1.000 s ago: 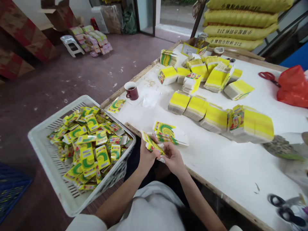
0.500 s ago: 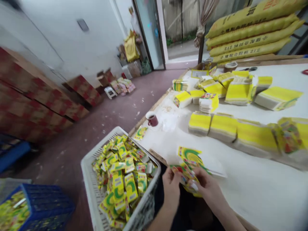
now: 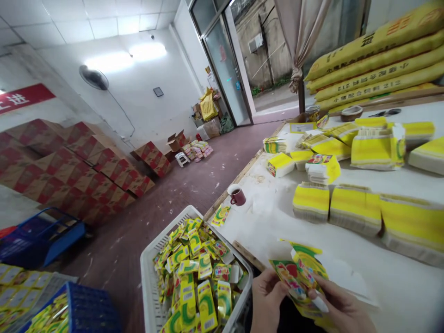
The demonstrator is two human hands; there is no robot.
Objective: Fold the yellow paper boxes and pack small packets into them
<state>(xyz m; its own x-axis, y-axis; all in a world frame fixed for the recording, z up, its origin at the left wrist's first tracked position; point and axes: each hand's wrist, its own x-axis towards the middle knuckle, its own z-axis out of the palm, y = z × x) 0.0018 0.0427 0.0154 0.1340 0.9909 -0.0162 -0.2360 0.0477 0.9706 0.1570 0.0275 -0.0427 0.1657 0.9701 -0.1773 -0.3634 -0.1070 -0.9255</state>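
Between my two hands is a thin printed carton [image 3: 291, 280], yellow and green with red pictures, partly folded. My left hand [image 3: 265, 296] pinches its left edge. My right hand [image 3: 343, 307] grips the lower right part, its thumb on top; something white shows at that thumb, and I cannot tell what it is. Just behind lies another yellow-green carton piece [image 3: 314, 254], with white sheets [image 3: 357, 282] beside it on the table. Left of my hands stands a white plastic basket [image 3: 147, 277] heaped with small folded cartons [image 3: 187, 293].
Stacks of yellow cartons [image 3: 355, 210] line the white table [image 3: 277, 222]. A dark red mug [image 3: 238, 198] stands near the table's left edge. Yellow sacks [image 3: 374, 74] are piled at the back right. A blue crate [image 3: 92, 310] and red-brown boxes [image 3: 69, 175] are on the left.
The view has tilted up and turned left, so the scene sits lower and farther right. Both hands still hold the carton, which now shows more of its printed face.
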